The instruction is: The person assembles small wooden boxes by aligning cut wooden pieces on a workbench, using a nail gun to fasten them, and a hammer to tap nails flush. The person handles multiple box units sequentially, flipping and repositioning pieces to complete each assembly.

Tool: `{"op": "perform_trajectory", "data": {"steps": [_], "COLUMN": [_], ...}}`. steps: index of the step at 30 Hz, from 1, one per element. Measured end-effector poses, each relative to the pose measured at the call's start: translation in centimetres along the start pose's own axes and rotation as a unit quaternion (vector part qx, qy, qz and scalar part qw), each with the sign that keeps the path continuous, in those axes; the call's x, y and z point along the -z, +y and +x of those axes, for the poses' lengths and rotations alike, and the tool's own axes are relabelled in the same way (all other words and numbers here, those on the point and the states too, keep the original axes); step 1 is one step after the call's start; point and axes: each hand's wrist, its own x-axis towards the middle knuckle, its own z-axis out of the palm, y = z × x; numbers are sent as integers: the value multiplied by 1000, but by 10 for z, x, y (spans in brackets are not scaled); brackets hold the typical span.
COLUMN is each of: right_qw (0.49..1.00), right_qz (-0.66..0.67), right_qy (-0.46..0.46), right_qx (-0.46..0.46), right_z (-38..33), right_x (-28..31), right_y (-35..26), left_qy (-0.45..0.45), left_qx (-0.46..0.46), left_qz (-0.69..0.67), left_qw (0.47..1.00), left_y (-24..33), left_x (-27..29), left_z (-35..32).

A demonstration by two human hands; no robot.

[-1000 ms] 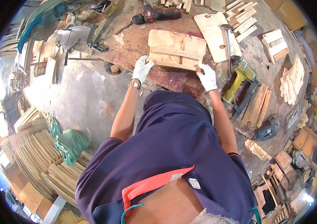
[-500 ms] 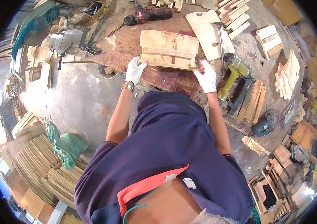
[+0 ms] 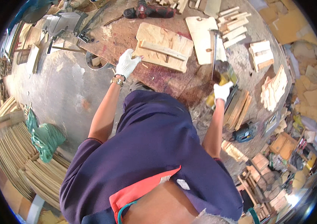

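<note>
Head cam: L hand (image 3: 126, 64) at board (image 3: 162, 39), lower-L corner, fingers part-open, touching it; R hand (image 3: 222, 92), R of board, fingers curled round nailer (image 3: 224, 78).

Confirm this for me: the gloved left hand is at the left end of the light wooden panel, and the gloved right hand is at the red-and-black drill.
Not quite: the head view shows the right hand at the yellow nail gun, not the drill. The left hand is at the panel's left end, as stated.
</note>
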Motion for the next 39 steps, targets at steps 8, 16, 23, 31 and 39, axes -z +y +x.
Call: {"op": "perform_trajectory", "data": {"steps": [8, 16, 23, 31, 39], "right_qw": [935, 833, 846, 901, 858], "right_qz": [258, 355, 332, 154, 248], "right_qy": [-242, -423, -415, -402, -443], "right_qx": [31, 32, 42, 61, 81], "right_z": [-66, -82, -82, -77, -104], "right_x": [103, 88, 73, 70, 89], "right_y": [-25, -62, -64, -64, -103], "left_qy": [11, 28, 20, 14, 50], "left_qx": [2, -3, -1, 8, -35], "left_qz": [-12, -2, -5, -11, -16], "left_qw": [1000, 1000, 1000, 1000, 998], "left_y": [14, 21, 24, 30, 34], "left_x": [6, 7, 9, 13, 10], "left_z": [-10, -14, -14, -18, -19]}}
